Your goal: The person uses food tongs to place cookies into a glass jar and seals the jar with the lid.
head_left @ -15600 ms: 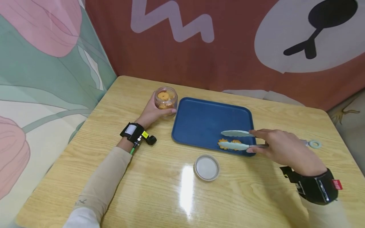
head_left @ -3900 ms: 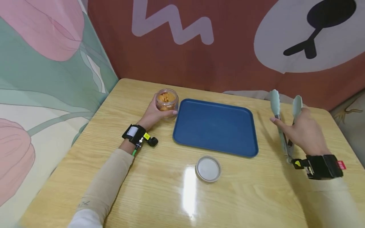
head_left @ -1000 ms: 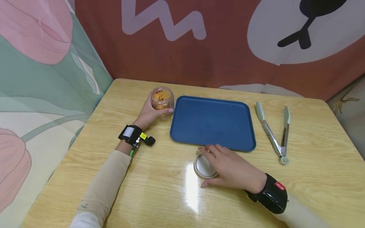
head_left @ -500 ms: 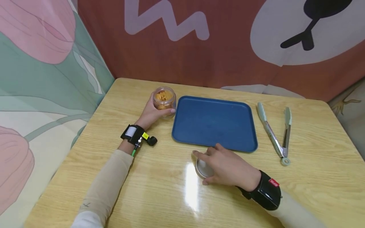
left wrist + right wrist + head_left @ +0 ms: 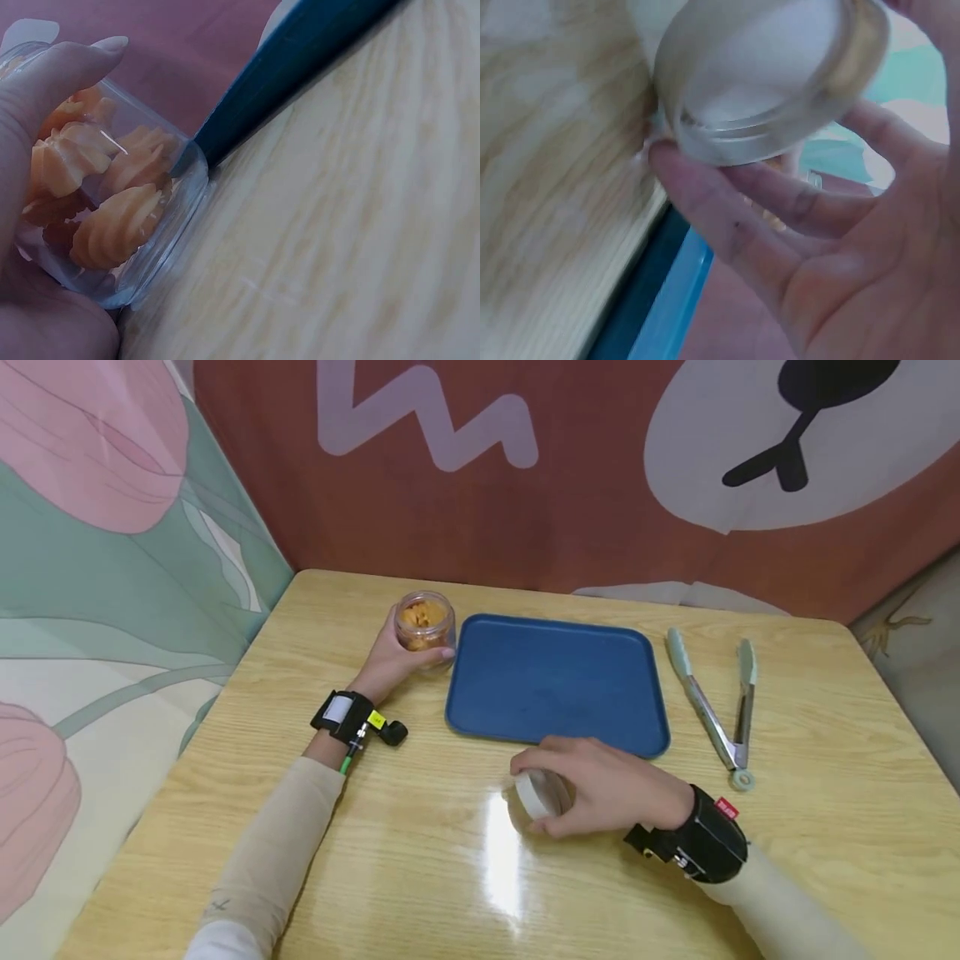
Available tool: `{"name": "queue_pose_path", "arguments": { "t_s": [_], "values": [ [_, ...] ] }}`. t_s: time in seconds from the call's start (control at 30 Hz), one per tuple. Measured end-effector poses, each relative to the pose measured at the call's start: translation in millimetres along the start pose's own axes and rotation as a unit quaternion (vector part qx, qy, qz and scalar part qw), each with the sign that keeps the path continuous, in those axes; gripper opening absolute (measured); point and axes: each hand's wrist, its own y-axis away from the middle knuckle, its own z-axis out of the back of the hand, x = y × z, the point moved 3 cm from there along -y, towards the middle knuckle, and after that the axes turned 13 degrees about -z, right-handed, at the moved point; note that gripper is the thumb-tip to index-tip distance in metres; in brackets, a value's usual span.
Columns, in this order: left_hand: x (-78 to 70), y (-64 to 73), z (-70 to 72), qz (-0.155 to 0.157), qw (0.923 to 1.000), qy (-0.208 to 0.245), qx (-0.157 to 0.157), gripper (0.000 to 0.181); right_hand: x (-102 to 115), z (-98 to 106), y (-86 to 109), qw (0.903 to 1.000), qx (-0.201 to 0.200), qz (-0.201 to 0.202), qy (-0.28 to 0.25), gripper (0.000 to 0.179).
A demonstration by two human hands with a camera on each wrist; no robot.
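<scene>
My left hand [image 5: 393, 656] grips a clear jar [image 5: 426, 625] from its left side, the thumb across the front. Ridged orange-brown cookies [image 5: 116, 225] fill it, and its mouth is uncovered. The jar stands on the table beside the tray's left edge. My right hand [image 5: 607, 785] pinches a round jar lid [image 5: 538, 795] by its rim between thumb and fingers. That lid is tilted on edge just above the table, in front of the tray. Seen from the right wrist, the lid's hollow inner side [image 5: 769, 67] faces the camera.
A blue tray [image 5: 555, 681] lies in the middle of the wooden table [image 5: 390, 860], nothing on it. To its right rest spread tongs [image 5: 712, 714] with pale green tips. A patterned cloth wall [image 5: 450, 527] rises behind the table's far edge.
The tongs, in my right hand 3.9 s ago, now lie on the table. That hand came to the lid and has tipped it up from lying flat. Cookies seen earlier on the tray are gone.
</scene>
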Motion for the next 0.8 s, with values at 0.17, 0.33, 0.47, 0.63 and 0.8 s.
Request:
{"name": "queue_pose_path", "arguments": {
  "t_s": [0.17, 0.33, 0.47, 0.63, 0.8],
  "values": [
    [-0.2, -3.9, -1.9, -0.008, 0.9999, -0.003, -0.007, 0.096, -3, 7, 1.8, 0.9996, -0.016, -0.019, -0.014, 0.044],
    [-19.1, -3.4, -5.7, 0.003, 0.9999, -0.009, -0.011, 0.097, -7, 9, 4.8, 0.9982, -0.058, -0.008, -0.016, 0.042],
    [-32.7, -2.0, -8.8, 0.007, 0.9998, -0.016, -0.010, 0.094, -10, 12, 5.5, 0.9963, -0.079, 0.021, -0.025, 0.043],
    [-33.3, 0.7, -9.6, 0.011, 0.9996, -0.022, -0.015, 0.093, -13, 9, 5.3, 0.9979, -0.049, 0.023, -0.037, 0.042],
    [-34.5, 5.8, -6.1, 0.008, 0.9992, -0.033, -0.020, 0.091, -14, 4, 3.0, 0.9994, -0.011, -0.003, -0.033, 0.041]
  ]
}}
